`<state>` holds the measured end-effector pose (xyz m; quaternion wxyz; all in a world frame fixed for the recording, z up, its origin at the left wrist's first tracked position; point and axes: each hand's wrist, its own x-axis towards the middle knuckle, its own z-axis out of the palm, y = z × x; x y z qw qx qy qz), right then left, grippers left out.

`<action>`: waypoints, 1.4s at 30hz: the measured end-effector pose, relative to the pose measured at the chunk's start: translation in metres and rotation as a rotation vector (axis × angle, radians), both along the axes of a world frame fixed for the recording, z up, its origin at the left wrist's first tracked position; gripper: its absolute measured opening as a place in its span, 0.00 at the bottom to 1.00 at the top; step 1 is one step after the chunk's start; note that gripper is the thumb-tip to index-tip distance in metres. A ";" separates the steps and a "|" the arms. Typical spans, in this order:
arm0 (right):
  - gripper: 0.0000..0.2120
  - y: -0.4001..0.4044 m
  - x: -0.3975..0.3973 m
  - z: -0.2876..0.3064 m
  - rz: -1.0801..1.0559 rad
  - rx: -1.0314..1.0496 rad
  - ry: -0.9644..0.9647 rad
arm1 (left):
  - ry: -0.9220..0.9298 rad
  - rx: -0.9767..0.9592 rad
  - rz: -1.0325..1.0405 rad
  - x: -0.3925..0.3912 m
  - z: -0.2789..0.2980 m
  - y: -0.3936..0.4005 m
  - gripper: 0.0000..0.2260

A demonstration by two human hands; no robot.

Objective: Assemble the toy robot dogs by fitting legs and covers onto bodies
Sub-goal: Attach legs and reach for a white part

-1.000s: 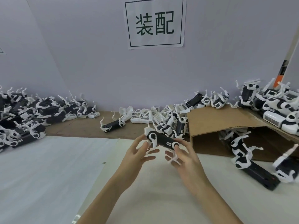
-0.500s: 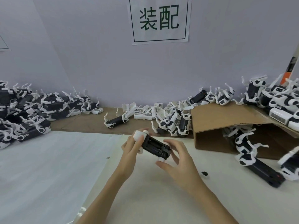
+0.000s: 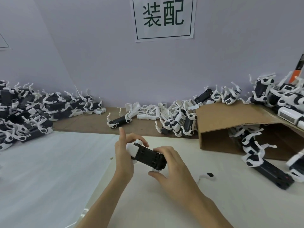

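Hands are meeting over the middle of the white surface (image 3: 213,211), and both are closing on one toy dog body (image 3: 148,156). The left hand (image 3: 125,155) is making its grip around the white end of the body: the thumb and the curled fingers are wrapping this end, while the index finger is pointing straight up and is touching nothing. The right hand (image 3: 171,170) is gripping the black end, with the fingers curled over the top edge and the thumb lying under it, close to a small white part whose shape I cannot tell. The body is sitting between the two hands, just above the surface and tilted, with the white end higher and to the left. It is a black block with a rounded white cap, and its open upper face is showing dark ribs and slots. A loose white leg (image 3: 206,176) with a black joint is lying on the surface, near the right hand and apart from it. A cardboard box (image 3: 230,122) is lying on its side to the right, with dogs inside and on top. More toy dogs (image 3: 24,112) are lying in a pile at the left, and white covers (image 3: 153,112) are lying along the wall.
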<state>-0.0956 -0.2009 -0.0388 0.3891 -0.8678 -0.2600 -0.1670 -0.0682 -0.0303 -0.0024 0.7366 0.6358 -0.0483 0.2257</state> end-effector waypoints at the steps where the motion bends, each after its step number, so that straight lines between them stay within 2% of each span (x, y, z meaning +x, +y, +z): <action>1: 0.29 -0.002 0.001 0.001 0.000 0.018 0.028 | 0.000 0.033 -0.014 0.001 -0.002 -0.001 0.40; 4: 0.25 -0.013 0.005 0.005 0.005 0.147 0.110 | -0.063 0.233 -0.001 0.002 -0.008 -0.003 0.35; 7: 0.24 -0.022 0.006 0.008 0.052 0.209 0.210 | -0.347 0.700 0.279 -0.002 -0.017 -0.009 0.19; 9: 0.26 -0.023 0.006 0.008 0.097 0.156 0.189 | -0.512 0.863 0.396 -0.004 -0.019 -0.018 0.16; 14: 0.25 -0.021 0.006 0.007 0.109 0.181 0.118 | -0.757 0.994 0.419 -0.007 -0.018 -0.024 0.25; 19: 0.25 -0.020 0.007 0.009 0.139 0.243 0.109 | -0.813 1.057 0.362 -0.008 -0.013 -0.011 0.21; 21: 0.24 -0.020 0.008 0.010 0.103 0.271 0.086 | -0.761 1.020 0.337 -0.007 -0.011 -0.010 0.21; 23: 0.23 -0.022 0.008 0.011 0.020 0.263 0.035 | -0.623 0.891 0.317 -0.007 -0.009 -0.013 0.21; 28: 0.28 -0.023 0.006 0.009 -0.153 0.196 -0.049 | -0.196 0.332 0.081 -0.009 -0.011 -0.022 0.23; 32: 0.31 -0.012 0.001 0.006 -0.097 0.134 0.034 | -0.119 0.199 0.220 -0.004 -0.011 -0.024 0.26; 36: 0.31 -0.013 0.001 0.008 -0.031 0.097 0.091 | 0.054 -0.050 0.238 0.006 -0.009 -0.005 0.32; 38: 0.29 -0.014 0.001 0.011 -0.036 0.138 0.121 | 0.170 -0.089 0.182 0.007 -0.007 0.000 0.34; 42: 0.24 -0.016 0.003 0.021 -0.116 0.477 0.356 | 0.403 -0.025 -0.112 0.011 -0.003 0.003 0.38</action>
